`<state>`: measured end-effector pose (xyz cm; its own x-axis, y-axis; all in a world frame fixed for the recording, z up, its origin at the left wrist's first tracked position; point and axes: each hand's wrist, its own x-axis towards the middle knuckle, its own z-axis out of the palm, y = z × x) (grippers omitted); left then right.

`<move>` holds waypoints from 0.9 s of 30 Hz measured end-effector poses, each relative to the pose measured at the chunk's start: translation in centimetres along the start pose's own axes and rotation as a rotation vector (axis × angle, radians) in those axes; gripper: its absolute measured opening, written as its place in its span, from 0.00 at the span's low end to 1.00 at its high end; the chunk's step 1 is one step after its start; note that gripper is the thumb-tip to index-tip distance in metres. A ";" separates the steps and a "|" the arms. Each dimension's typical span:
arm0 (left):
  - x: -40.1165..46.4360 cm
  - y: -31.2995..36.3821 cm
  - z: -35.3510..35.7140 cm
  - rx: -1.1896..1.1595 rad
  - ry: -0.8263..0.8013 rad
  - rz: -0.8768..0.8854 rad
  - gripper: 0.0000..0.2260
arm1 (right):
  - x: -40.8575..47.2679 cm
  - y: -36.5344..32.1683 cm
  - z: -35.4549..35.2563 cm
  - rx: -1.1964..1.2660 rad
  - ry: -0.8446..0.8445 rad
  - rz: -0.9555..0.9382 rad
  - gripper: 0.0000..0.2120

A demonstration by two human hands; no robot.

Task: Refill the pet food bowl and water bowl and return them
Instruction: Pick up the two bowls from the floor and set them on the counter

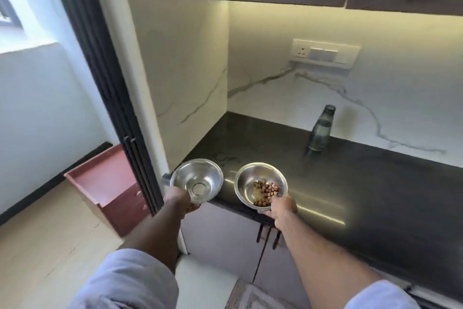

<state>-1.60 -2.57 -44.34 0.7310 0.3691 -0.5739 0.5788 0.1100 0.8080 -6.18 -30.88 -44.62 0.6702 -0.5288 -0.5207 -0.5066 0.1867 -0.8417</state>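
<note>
Left hand (179, 202) is gripping the water bowl (197, 180) and right hand (280, 208) is gripping the food bowl (260, 184) by their near rims at the worktop (350, 183) front edge, fingers closed; thin steel probably being light and slippery, so holding level.

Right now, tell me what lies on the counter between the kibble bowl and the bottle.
Nothing: in the head view, only bare dark countertop stretches from the kibble bowl in the right hand to the bottle by the wall.
</note>
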 end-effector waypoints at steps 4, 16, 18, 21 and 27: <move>1.2 2.5 6.4 0.131 -0.093 0.012 0.16 | 3.2 -1.6 -3.1 0.096 0.092 0.032 0.16; 6.2 6.5 20.9 0.260 -0.216 0.040 0.17 | 8.7 -4.3 -8.1 0.288 0.303 0.081 0.17; 6.2 6.5 22.0 0.299 -0.213 0.054 0.18 | 9.3 -4.3 -8.3 0.311 0.319 0.086 0.18; 5.9 6.5 22.9 0.331 -0.210 0.044 0.18 | 10.2 -4.3 -8.4 0.340 0.352 0.089 0.20; 6.5 6.7 24.0 0.370 -0.217 0.027 0.18 | 10.4 -4.6 -8.5 0.342 0.360 0.110 0.20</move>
<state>15.72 -21.59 -45.89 0.7839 0.1598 -0.6000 0.6202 -0.2498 0.7437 -1.51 -44.28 -44.97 0.3631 -0.7310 -0.5777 -0.3165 0.4864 -0.8144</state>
